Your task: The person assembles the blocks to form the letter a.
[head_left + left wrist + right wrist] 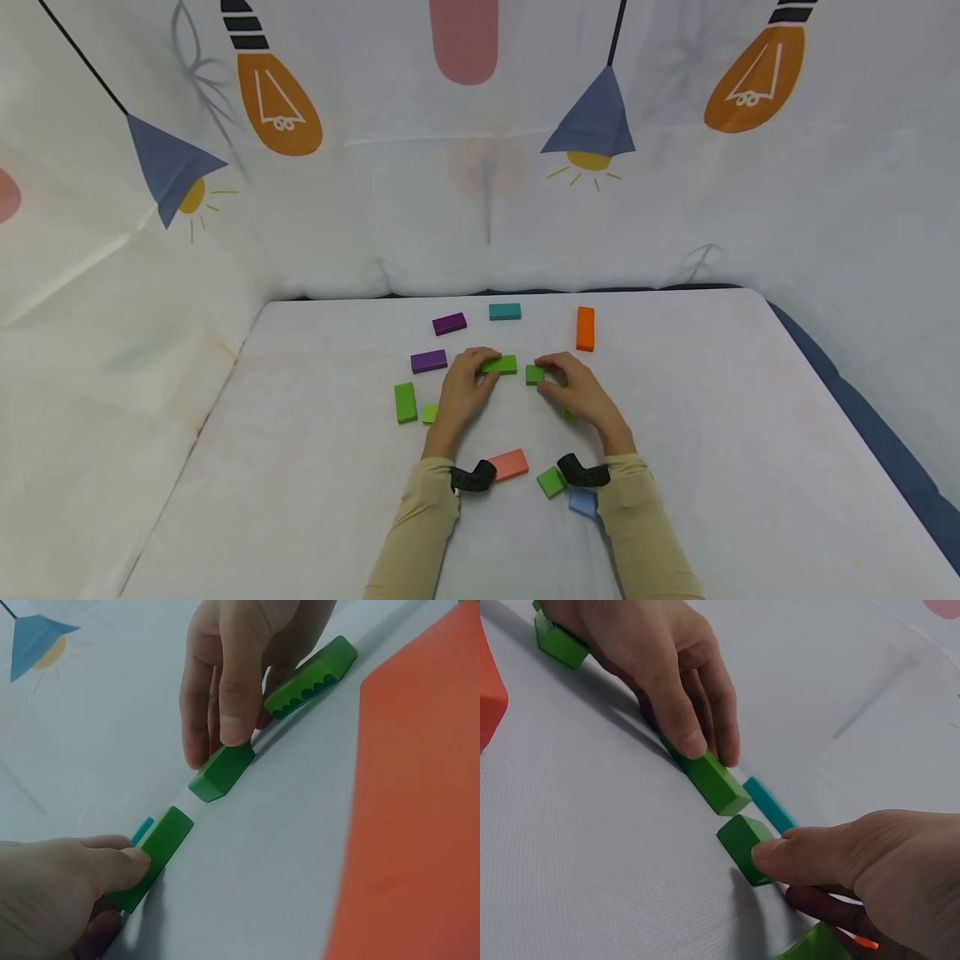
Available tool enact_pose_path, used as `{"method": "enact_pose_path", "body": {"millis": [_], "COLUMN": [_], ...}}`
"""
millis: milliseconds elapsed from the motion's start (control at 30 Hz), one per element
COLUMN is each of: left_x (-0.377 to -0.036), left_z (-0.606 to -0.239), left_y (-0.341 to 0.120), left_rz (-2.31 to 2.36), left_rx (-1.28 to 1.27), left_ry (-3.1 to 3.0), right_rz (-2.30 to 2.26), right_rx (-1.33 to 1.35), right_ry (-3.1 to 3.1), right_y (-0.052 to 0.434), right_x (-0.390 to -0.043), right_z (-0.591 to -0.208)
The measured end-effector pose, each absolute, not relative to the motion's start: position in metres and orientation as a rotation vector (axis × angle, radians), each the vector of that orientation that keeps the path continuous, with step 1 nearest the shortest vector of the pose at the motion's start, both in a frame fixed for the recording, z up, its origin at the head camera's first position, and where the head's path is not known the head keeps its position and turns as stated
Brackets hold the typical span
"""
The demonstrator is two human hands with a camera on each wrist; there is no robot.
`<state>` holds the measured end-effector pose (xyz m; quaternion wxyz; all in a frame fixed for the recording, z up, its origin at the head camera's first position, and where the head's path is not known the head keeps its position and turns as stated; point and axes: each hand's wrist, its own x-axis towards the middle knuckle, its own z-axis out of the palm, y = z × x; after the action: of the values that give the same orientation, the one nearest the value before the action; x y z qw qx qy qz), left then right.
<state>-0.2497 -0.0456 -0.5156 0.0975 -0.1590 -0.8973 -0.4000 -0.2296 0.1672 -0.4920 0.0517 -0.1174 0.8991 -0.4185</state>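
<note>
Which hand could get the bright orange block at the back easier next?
Probably the right hand: the orange block lies just beyond it, while the left hand is farther away. It pinches a small green block, so the right should let go first.

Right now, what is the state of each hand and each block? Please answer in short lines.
Left hand: pinches the long green block
Long green block: held
Right hand: pinches the small green block
Small green block: held, apart from the long green block
Purple blocks: both unheld
Teal block: unheld
Orange block: unheld
Coral block: unheld, partly hidden
Blue block: unheld, partly hidden
Other green blocks: some partly hidden
</note>
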Motion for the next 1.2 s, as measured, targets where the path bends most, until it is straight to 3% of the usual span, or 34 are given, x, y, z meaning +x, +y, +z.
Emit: {"method": "enact_pose_path", "body": {"millis": [1200], "left_x": [-0.2506], "left_z": [-0.5175], "left_y": [-0.0469], "left_rz": [-1.172], "left_rx": [-0.423], "left_ry": [-2.695], "right_rz": [-1.271], "right_rx": [-0.389], "right_ry": [2.816], "right_y": [0.1671], "right_x": [-0.2323], "right_z": [-0.4890]}}
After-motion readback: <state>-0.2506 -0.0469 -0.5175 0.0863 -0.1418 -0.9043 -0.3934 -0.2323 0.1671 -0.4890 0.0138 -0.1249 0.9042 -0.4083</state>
